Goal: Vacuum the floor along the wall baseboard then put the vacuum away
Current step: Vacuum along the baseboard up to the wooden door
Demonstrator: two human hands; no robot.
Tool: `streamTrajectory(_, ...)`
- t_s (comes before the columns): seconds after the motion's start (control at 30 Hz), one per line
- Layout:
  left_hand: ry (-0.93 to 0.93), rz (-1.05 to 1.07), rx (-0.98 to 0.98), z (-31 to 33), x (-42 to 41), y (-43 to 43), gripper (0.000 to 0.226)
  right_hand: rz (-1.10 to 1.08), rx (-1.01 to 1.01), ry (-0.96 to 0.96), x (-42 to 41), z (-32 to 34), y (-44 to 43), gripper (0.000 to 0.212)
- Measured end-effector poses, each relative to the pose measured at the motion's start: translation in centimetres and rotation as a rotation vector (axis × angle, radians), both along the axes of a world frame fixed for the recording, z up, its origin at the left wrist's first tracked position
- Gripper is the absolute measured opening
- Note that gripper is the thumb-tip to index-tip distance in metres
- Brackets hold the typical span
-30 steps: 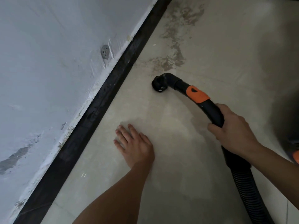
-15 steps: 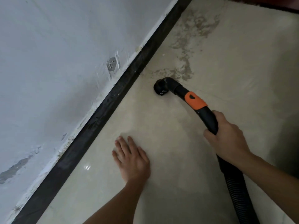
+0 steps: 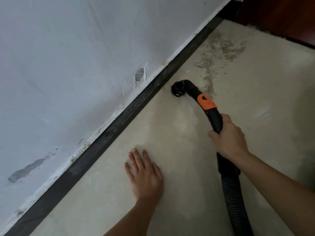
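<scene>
Vac nozzle (image 3: 177,90) — closer to baseboard (image 3: 119,121)

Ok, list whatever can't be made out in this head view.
Vacuum body: out of frame; the ribbed black hose leaves by the bottom edge.
Black elbow nozzle mouth: faces away from the camera, hidden by the nozzle itself.
Right hand fingertips: behind the black hose handle it grips.
Dark reddish-brown surface, top right: cut off by the edge, unidentifiable.

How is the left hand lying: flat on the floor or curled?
Spread flat. The left hand rests palm down on the floor, fingers straight. The right hand grips the hose.
</scene>
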State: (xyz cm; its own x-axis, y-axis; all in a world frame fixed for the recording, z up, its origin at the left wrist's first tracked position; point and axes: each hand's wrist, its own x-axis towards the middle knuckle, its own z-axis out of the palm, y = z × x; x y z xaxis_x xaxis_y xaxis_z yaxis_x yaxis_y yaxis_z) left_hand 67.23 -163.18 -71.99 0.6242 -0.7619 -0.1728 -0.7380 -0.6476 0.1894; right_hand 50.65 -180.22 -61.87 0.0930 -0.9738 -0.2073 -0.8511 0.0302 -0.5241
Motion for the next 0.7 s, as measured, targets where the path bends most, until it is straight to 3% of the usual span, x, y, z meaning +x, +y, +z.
streamTrajectory(0.13, 0.000, 0.006, 0.015, 0.2, 0.0, -0.1, 0.066, 0.092, 0.031, -0.021, 1.6, -0.2, -1.0, 0.042)
streamTrajectory(0.37, -0.015, 0.002, 0.001, 0.1, 0.0, -0.1, 0.065, 0.015, 0.051, -0.139, 3.3, 1.0, -4.4, 0.031)
streamTrajectory(0.57, -0.023, 0.000, -0.002, 0.1, -0.1, -0.1, 0.067, 0.217, 0.132, -0.066, -0.4, 1.6, 1.5, 0.050)
streamTrajectory(0.7, -0.027, -0.004, 0.003, 0.0, -0.1, 0.0, 0.067, 0.138, 0.117, -0.076, -0.9, 1.3, 1.2, 0.044)
